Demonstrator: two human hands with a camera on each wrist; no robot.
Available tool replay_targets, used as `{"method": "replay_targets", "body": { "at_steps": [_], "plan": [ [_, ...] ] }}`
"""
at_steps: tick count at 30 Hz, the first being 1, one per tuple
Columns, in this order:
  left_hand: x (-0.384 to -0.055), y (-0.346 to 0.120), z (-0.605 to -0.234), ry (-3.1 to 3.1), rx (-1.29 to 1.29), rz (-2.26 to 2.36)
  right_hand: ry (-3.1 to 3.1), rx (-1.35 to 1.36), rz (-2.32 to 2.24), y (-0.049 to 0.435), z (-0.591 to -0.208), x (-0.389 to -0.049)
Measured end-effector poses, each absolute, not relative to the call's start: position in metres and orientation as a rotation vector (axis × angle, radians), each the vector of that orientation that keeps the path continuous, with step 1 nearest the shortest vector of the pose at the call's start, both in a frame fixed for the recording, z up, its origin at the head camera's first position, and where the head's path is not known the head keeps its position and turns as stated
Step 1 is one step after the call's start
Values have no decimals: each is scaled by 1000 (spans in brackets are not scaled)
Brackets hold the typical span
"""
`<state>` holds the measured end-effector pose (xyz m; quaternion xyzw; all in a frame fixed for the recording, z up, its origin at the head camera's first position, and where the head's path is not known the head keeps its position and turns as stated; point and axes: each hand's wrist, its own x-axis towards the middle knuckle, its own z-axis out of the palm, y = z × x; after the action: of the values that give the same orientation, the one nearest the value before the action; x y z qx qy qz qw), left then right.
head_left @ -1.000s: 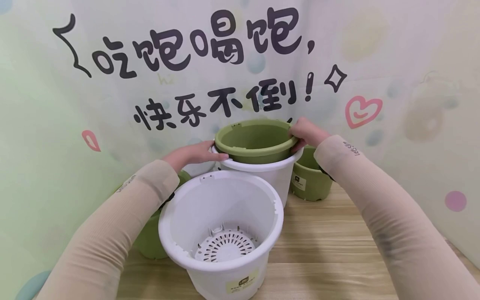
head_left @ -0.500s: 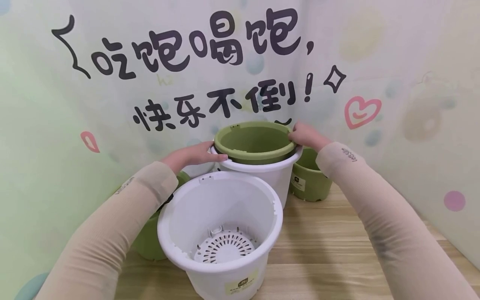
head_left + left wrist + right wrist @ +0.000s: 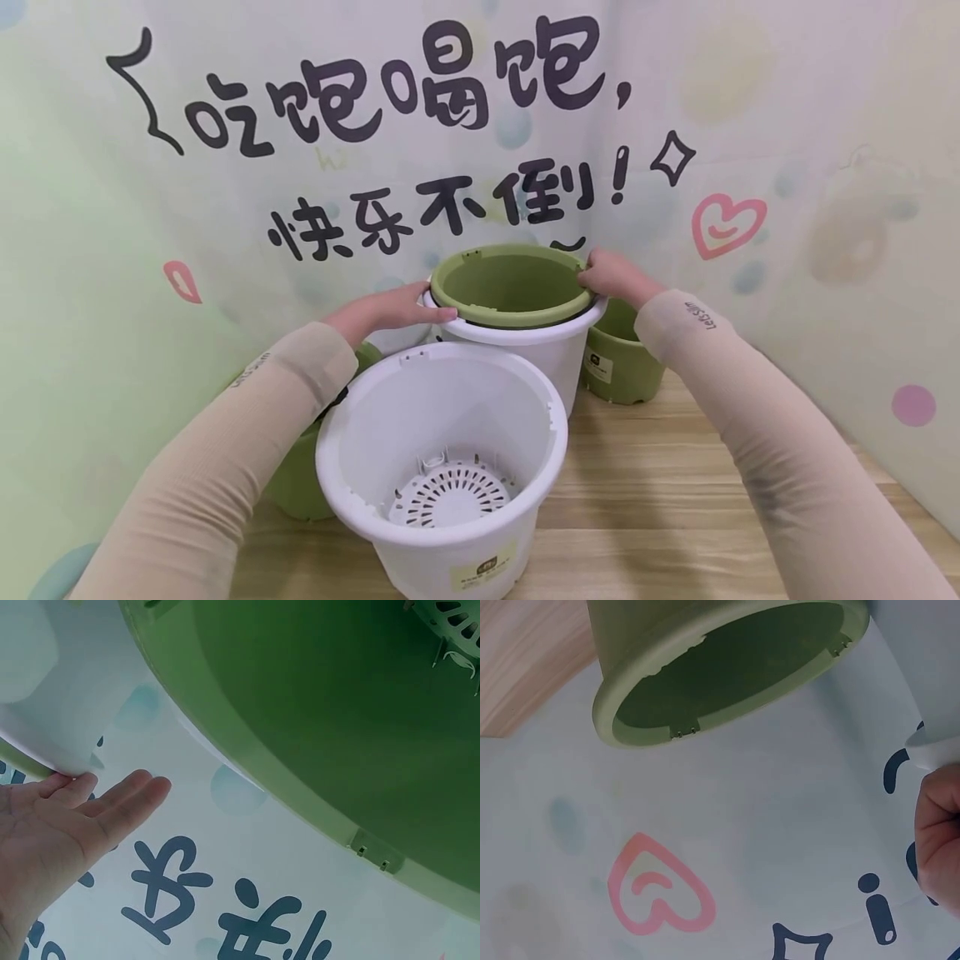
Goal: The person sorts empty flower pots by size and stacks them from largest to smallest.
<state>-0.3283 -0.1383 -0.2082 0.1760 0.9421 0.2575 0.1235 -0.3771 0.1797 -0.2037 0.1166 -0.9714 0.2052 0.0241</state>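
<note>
A green plastic flower pot [image 3: 510,283] sits nested inside a white flower pot [image 3: 558,362], its rim just above the white one. My right hand [image 3: 617,275] pinches the green pot's rim on the right; in the right wrist view those fingers [image 3: 941,832] are curled. On the other side my left hand [image 3: 386,307] rests against the white pot's rim, thumb along its front. The left wrist view shows nearly straight fingers [image 3: 131,799] touching below that white rim [image 3: 64,761]. Closer to me stands another white pot [image 3: 450,542], with a slotted bottom showing inside.
One green pot [image 3: 626,367] with a label stands at the right, behind my right forearm. Another green pot [image 3: 300,483] is partly hidden by my left sleeve. Part of a white pot [image 3: 397,337] shows under my left hand. Everything stands on a wood-grain table [image 3: 637,483] before a printed wall.
The nested green pot has sunk deeper into the white pot, until little more than its rim shows. My right hand has gone down slightly with it; the left hand has stayed put.
</note>
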Motion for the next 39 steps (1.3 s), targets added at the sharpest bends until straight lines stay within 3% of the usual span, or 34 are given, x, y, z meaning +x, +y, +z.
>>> {"method": "replay_targets", "body": {
  "at_steps": [6, 13, 27, 39],
  "plan": [
    [-331, -138, -210, 2753, 566, 741, -2975, 328, 713, 184, -206, -377],
    [-322, -144, -207, 2877, 574, 521, -2818, 165, 1187, 197, -221, -378],
    [-266, -171, -212, 2878, 714, 103, -2819, 140, 1333, 201, -242, -383],
    [-254, -193, -226, 2495, 515, 737, -2847, 198, 1451, 203, -239, -378]
  ]
}}
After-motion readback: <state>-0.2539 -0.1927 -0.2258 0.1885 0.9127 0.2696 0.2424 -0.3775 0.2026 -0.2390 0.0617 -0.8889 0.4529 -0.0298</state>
